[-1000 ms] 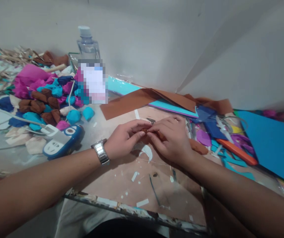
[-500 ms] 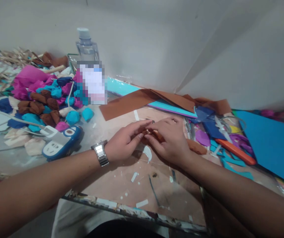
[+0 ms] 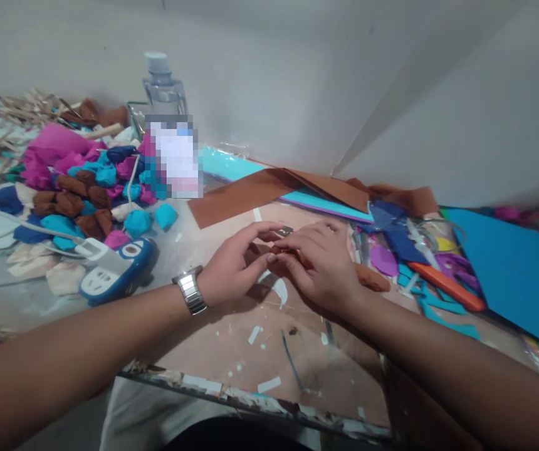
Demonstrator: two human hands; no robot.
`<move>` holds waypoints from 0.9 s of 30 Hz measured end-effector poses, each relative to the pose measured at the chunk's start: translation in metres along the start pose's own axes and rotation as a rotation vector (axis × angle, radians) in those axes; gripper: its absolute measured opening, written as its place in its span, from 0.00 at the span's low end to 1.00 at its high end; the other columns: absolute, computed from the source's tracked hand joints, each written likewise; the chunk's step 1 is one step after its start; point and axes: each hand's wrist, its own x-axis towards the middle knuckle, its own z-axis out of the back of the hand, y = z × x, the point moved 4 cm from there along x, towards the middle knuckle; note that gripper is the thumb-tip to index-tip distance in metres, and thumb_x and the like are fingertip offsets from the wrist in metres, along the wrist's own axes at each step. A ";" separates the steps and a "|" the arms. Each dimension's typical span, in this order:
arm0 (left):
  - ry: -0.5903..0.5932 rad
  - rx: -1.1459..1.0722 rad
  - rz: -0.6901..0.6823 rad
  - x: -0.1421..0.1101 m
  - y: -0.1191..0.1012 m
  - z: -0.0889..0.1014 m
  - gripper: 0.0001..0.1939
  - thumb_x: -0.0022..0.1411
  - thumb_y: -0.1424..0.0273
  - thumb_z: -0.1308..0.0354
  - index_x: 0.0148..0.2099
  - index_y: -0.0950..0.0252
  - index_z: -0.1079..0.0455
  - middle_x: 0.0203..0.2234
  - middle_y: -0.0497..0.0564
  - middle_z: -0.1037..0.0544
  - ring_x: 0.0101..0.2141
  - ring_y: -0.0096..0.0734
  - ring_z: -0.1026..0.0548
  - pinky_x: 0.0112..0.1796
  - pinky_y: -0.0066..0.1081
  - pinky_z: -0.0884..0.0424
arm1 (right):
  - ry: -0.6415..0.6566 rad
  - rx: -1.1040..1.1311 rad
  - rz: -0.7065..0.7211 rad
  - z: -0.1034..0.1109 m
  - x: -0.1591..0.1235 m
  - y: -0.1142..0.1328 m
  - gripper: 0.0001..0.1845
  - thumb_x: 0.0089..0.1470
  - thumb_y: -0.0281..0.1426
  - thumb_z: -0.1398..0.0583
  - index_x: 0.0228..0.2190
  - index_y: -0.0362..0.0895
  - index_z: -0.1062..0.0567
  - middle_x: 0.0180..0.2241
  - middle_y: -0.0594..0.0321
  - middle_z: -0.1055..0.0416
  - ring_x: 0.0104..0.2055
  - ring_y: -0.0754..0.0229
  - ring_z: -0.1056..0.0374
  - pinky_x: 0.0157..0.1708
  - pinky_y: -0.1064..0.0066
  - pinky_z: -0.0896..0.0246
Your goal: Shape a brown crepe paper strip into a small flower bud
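My left hand (image 3: 234, 263), with a silver watch on its wrist, meets my right hand (image 3: 323, 266) over the middle of the table. Between the fingertips is a small scrunched piece of brown crepe paper (image 3: 277, 249), mostly covered by the fingers. Right thumb and fingers pinch it, while the left thumb tip presses its near side and the left fingers curve around behind. A small metal item (image 3: 286, 231) shows just beyond the fingertips; its kind is unclear. Beside the right wrist lies another brown crepe paper piece (image 3: 371, 278).
Left stands a pile of crumpled coloured paper balls (image 3: 69, 203), with a blue-and-white power strip (image 3: 116, 272) before it. A clear bottle (image 3: 163, 91) is behind. Brown paper strips (image 3: 236, 194) lie at the back; an orange cutter (image 3: 448, 288) and blue sheet (image 3: 518, 269) are right.
The left fingers have lifted and spread slightly from the right fingertips, uncovering the small metal item. Both hands stay at the same spot around the brown crepe paper.
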 end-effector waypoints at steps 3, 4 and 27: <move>-0.043 0.003 -0.014 0.000 0.000 0.003 0.21 0.70 0.69 0.42 0.63 0.61 0.33 0.54 0.59 0.24 0.50 0.37 0.22 0.49 0.34 0.23 | -0.010 -0.003 0.006 0.000 0.000 -0.001 0.04 0.64 0.31 0.38 0.41 0.50 0.23 0.39 0.66 0.18 0.43 0.56 0.26 0.54 0.54 0.49; -0.046 -0.007 -0.012 0.000 0.000 0.003 0.20 0.70 0.68 0.42 0.63 0.61 0.33 0.53 0.59 0.23 0.49 0.36 0.22 0.48 0.34 0.22 | -0.009 -0.002 0.007 -0.001 0.000 -0.001 0.04 0.64 0.32 0.38 0.41 0.50 0.23 0.39 0.66 0.18 0.43 0.56 0.26 0.54 0.54 0.49; -0.091 0.192 -0.106 0.001 -0.008 0.007 0.16 0.69 0.72 0.42 0.58 0.64 0.28 0.50 0.57 0.20 0.48 0.35 0.21 0.51 0.36 0.24 | 0.016 -0.039 -0.003 -0.003 -0.003 -0.005 0.04 0.63 0.34 0.38 0.36 0.47 0.25 0.38 0.64 0.20 0.42 0.55 0.28 0.51 0.56 0.46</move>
